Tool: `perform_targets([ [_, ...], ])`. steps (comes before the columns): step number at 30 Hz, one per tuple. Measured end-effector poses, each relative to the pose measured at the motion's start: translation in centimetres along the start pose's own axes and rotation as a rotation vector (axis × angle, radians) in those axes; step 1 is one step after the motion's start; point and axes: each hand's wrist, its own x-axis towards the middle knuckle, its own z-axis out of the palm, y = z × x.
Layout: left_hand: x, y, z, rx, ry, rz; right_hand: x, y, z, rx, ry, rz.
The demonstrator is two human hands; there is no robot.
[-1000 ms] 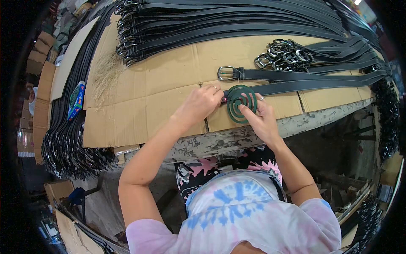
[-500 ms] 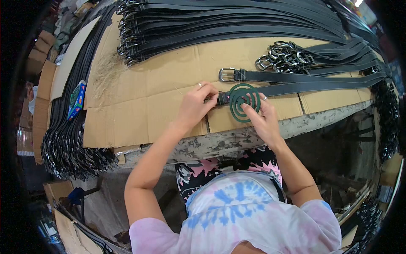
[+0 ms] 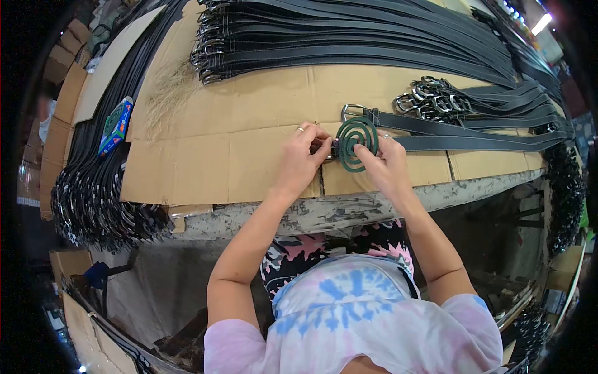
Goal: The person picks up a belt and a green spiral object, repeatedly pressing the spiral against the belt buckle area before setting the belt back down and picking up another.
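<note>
Two bare hands meet at the end of one near belt (image 3: 464, 144), which lies on the cardboard (image 3: 268, 165) covering the tabletop (image 3: 367, 206) and runs off toward 3 o'clock, with 12 pointing away from the person. The right hand (image 3: 383, 163) grasps a green coil (image 3: 351, 142) between thumb and fingers, over that belt. The left hand (image 3: 304, 156), at the coil's 9 o'clock, has thumb and fingertips drawn together at the belt's end; they hide whether they pinch it or only touch it.

To do this well, I would keep the thumb's hold at the coil's middle, since such thin rings could snap under a side push. Let the left hand steady the belt's end while the coil makes small moves, and keep the coil off the second belt (image 3: 423, 126), whose buckle (image 3: 354, 113) sits just beside it at 12 o'clock. Whether the coil is lit I cannot tell; treat it as hot.

Compared with half a second ago, the coil has moved toward 9 o'clock, nearer the left fingertips: it lay at that buckle's 5 o'clock, and now at roughly 6.
</note>
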Motion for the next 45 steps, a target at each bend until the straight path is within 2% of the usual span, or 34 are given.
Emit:
perform_targets([
  [8, 0.1, -0.5, 0.0, -0.002, -0.008, 0.061, 0.2, -0.4, 0.2, -0.083, -0.011, 0.004],
  [18, 0.1, -0.4, 0.1, -0.016, 0.001, 0.037, 0.2, 0.0, 0.5, -0.151, -0.006, -0.040],
  [24, 0.2, -1.9, 0.2, -0.085, 0.158, -0.061, 0.0, -0.4, 0.5, -0.099, 0.024, -0.019],
  [26, 0.4, -1.6, -0.4, -0.004, 0.248, -0.055, 0.1, -0.8, 0.3, -0.155, -0.001, 0.011],
  [30, 0.5, -1.4, -0.9, 0.140, 0.252, 0.054, 0.2, -0.4, 0.5, -0.159, 0.025, -0.067],
  [36, 0.0, -1.3, -0.9, 0.084, 0.148, 0.126, 0.3, -0.5, 0.3, -0.241, -0.027, -0.003],
  [38, -0.4, -0.4, -0.9, -0.110, 0.019, -0.081, 0.2, -0.3, 0.4, -0.216, -0.026, -0.021],
  [39, -0.6, -0.3, -0.9, -0.109, 0.016, -0.077, 0.1, -0.2, 0.3, -0.215, -0.021, -0.023],
  [41, -0.7, -0.6, -0.7, -0.114, -0.116, -0.080, 0.1, 0.0, 0.0, -0.105, 0.039, -0.049],
  [42, -0.8, -0.8, -0.7, -0.116, -0.120, -0.071, 0.2, -0.1, -0.6, -0.107, 0.048, -0.054],
  [44, -0.7, -1.2, -1.0, 0.154, -0.173, 0.170, 0.3, -0.1, -2.6, -0.149, 0.139, -0.063],
  [45, -0.7, -1.2, -1.3, 0.152, -0.179, 0.184, 0.4, 0.4, -3.7, -0.164, 0.174, -0.065],
])
